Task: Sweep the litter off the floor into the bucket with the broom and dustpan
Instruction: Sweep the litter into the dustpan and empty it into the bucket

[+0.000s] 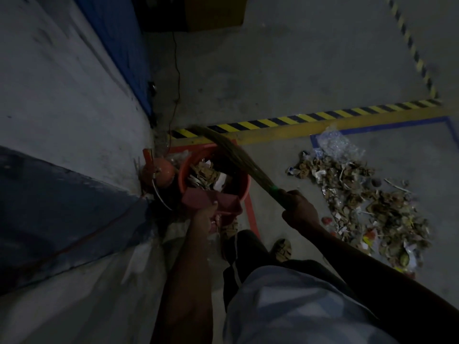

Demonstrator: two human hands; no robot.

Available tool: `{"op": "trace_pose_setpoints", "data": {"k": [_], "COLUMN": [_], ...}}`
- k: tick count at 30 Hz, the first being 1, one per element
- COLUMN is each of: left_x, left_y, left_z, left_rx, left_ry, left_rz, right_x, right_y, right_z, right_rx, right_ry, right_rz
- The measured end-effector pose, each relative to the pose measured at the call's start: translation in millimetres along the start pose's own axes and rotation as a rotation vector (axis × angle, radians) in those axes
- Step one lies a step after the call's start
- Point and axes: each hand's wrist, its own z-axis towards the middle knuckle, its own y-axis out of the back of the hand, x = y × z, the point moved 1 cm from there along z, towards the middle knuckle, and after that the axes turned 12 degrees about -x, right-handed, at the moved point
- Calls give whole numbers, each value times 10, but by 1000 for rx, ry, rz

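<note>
Dustpan, grasped by the left hand, tips at the near rim of the bucket; right hand clenches the broom slanting across the bucket. Tilting it steeply inside the rim would likely prevent spills; much litter lies on the floor well to the right.

We see an orange-red bucket, a dull red dustpan and a straw-coloured broom with a green band. Yellow-and-black striped tape crosses the grey floor; brown-and-white litter.
</note>
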Motion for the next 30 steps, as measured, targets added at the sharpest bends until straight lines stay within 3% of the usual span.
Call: {"op": "trace_pose_setpoints", "data": {"k": [4,14,18,23,30], "left_x": [100,558,809,1029,710], "left_y": [-68,-645,-886,-1013,-1234], "left_z": [-238,-972,-1218,-1313,-1267], "left_rx": [-20,-20,-35,-57,-149], "left_ry": [-42,-159,-251,-254,-246], "left_rz": [-29,-221,-263,-361,-433], "right_x": [-244,-1056,-1292,-1297,-917], "right_y": [169,895,1083,1223,1307], "right_z": [-57,135,255,480,1299], "right_rx": [-25,-78,-64,20,51], "right_ry": [-1,249,156,114,188], "right_rz": [18,196,294,343,286]}}
